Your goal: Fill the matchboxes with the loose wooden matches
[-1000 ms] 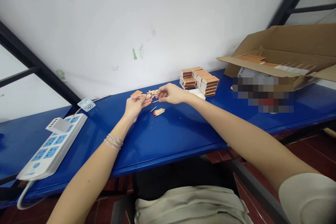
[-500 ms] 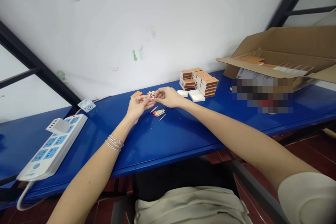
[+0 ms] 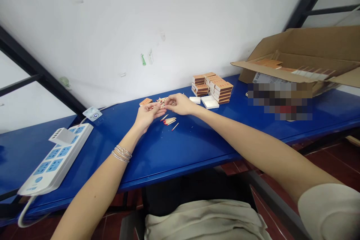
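Note:
My two hands meet above the blue table. My left hand [image 3: 147, 114] holds the lower part of a small bunch of wooden matchsticks [image 3: 161, 101], and the fingertips of my right hand [image 3: 180, 104] pinch the same bunch from the other side. Just below them lies a loose pile of red-tipped matches [image 3: 169, 121], with a single match [image 3: 175, 126] off to its right. An orange matchbox [image 3: 145, 101] lies left of the bunch, close to my left fingertips.
Stacked orange matchboxes [image 3: 212, 87] and white inner trays [image 3: 209, 102] stand right of my hands. An open cardboard box [image 3: 298, 54] holds more boxes, beside a pixelated patch [image 3: 279, 101]. A white-and-blue power strip [image 3: 54, 159] lies at the table's left.
My right hand has shifted left, uncovering the white trays. The bunch stays between my hands, and a single match now lies apart from the loose pile.

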The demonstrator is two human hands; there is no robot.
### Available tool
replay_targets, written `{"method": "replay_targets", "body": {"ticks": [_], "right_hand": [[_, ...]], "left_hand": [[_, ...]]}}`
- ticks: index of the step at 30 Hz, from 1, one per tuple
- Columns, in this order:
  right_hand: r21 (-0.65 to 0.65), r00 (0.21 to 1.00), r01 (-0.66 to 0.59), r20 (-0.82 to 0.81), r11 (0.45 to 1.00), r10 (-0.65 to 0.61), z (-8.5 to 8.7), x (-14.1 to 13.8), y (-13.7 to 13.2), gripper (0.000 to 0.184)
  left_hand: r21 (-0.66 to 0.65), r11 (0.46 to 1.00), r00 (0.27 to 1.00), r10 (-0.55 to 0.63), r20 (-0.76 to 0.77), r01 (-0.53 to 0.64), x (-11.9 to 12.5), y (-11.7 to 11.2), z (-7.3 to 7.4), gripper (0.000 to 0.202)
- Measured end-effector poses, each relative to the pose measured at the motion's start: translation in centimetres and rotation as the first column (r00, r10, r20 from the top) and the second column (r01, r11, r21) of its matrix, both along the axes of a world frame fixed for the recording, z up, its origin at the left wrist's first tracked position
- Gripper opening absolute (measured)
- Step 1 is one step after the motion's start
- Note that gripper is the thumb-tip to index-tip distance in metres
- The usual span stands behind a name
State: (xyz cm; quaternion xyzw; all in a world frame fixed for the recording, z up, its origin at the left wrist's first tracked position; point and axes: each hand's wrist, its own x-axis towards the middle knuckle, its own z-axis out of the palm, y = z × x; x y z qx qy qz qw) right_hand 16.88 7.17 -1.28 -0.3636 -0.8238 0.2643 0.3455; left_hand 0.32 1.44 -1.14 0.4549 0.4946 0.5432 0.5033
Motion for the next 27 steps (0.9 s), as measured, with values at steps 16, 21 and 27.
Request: {"method": "replay_targets", "body": {"ticks": [16,21,27], "right_hand": [[-0.195,0.926,-0.254,0.235,0.947,0.297,1.5,1.9,0.1,0.011],[-0.079,0.953,-0.179,0.234,0.981,0.193,1.1,1.5,0.1,0.021],[-0.04,0.976,-0.091,0.193,0.995,0.097,1.1,1.1,0.0,0.02]], "left_hand": [[-0.005,0.999,0.999,0.04,-0.016,-0.04,-0.3,0.2,0.0,0.015],[0.028,1.0,0.999,-0.001,-0.048,0.002,-0.2,0.0,0.0,0.009],[0.012,1.0,0.997,-0.009,-0.072,0.01,0.0,0.0,0.0,0.012]]}}
